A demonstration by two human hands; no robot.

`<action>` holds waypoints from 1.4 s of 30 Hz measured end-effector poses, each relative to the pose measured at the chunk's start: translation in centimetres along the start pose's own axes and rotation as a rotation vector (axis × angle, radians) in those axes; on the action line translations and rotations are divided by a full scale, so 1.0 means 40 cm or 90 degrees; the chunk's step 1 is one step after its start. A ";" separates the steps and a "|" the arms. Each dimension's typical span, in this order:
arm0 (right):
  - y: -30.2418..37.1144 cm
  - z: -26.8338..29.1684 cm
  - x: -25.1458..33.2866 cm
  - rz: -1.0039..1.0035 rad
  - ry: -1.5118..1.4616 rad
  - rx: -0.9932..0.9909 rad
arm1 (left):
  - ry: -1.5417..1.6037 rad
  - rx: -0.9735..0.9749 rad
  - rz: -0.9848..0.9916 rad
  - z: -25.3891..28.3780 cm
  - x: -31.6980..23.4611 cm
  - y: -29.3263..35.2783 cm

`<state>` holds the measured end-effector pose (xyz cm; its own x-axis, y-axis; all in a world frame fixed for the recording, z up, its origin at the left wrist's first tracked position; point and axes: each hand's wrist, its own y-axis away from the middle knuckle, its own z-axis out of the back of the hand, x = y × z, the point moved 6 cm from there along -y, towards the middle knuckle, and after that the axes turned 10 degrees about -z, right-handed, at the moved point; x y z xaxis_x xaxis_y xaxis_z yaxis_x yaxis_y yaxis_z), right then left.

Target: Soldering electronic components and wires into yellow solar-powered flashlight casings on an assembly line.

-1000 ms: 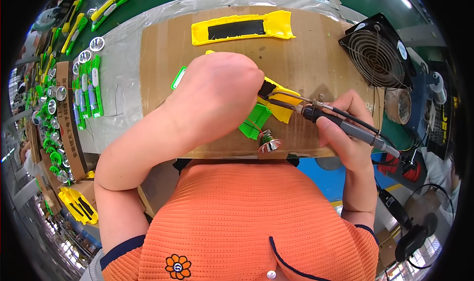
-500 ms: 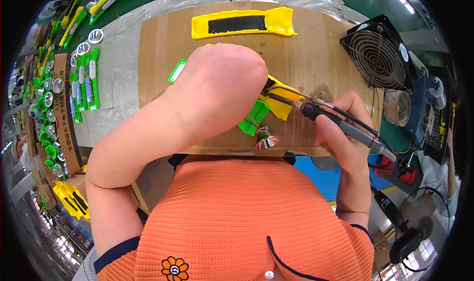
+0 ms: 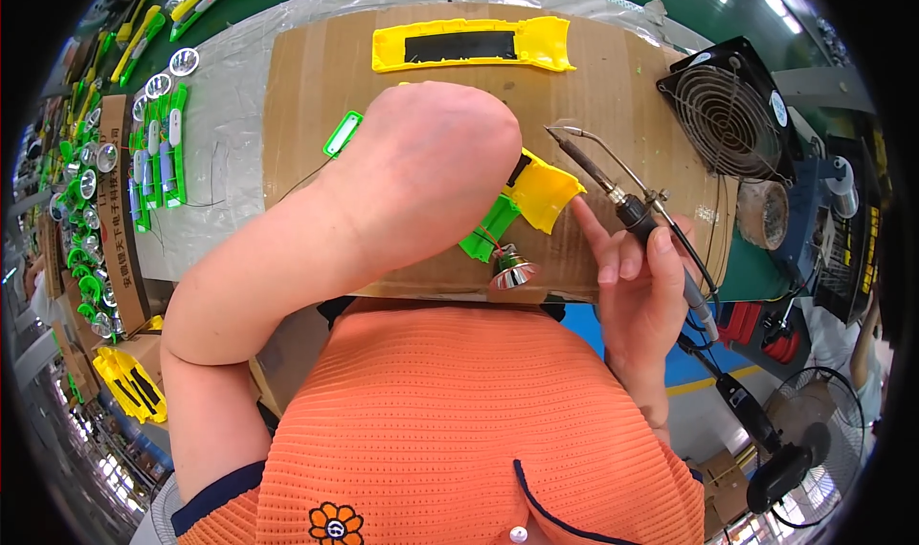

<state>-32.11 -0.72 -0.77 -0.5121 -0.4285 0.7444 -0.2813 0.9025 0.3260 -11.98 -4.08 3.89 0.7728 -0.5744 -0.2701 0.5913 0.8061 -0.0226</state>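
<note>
My right hand [image 3: 639,282] grips a soldering iron [image 3: 638,218] with a thin metal tube fixed along it. The iron's tip points up and left, above the cardboard. One finger of this hand reaches the edge of a yellow plastic shell [image 3: 546,198]. My left hand [image 3: 445,138] lies bent over the middle of the cardboard; its fingers are hidden, and so is whatever is under them. Beside it, partly covered, are the yellow shell and a green plastic piece [image 3: 489,229]. A silvery reflector cup [image 3: 515,269] with a thin red wire rests near the board's front edge.
The cardboard sheet [image 3: 316,66] covers the bench. At its far side lies another yellow shell [image 3: 550,44] with a black strip. A black fan [image 3: 729,114] stands at right, near a tape roll [image 3: 763,214]. Green assemblies [image 3: 172,148] and several reflectors sit at left beside a carton [image 3: 124,248].
The soldering iron's tip has drawn back from beside my left hand and now shows free of the yellow shell. My right hand has shifted its grip, one finger stretched to the shell. My left stays put.
</note>
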 end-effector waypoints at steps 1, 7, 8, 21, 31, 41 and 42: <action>0.003 -0.005 -0.006 -0.007 -0.019 -0.017 | -0.001 -0.001 0.001 0.000 -0.002 0.000; -0.020 -0.020 -0.005 0.012 -0.042 0.006 | 0.000 -0.016 0.057 -0.005 0.003 0.013; -0.037 -0.025 -0.007 0.020 -0.044 0.023 | 0.001 -0.015 0.112 -0.005 0.017 0.018; -0.063 -0.025 0.019 0.064 0.015 0.057 | -0.013 -0.264 0.056 0.102 0.014 0.082; 0.009 -0.020 -0.006 0.039 0.063 -0.042 | -0.217 -0.058 -0.196 0.097 0.056 0.293; 0.025 -0.017 -0.029 0.034 0.027 0.049 | 0.019 -0.184 -0.169 0.091 0.066 0.266; 0.025 -0.015 -0.032 0.021 0.041 0.040 | 0.067 -0.205 -0.163 0.086 0.064 0.261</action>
<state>-31.26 0.77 -1.04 -0.4699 -0.3927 0.7906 -0.3167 0.9110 0.2643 -3.01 2.37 6.27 0.5723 -0.7582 -0.3123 0.6463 0.6515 -0.3973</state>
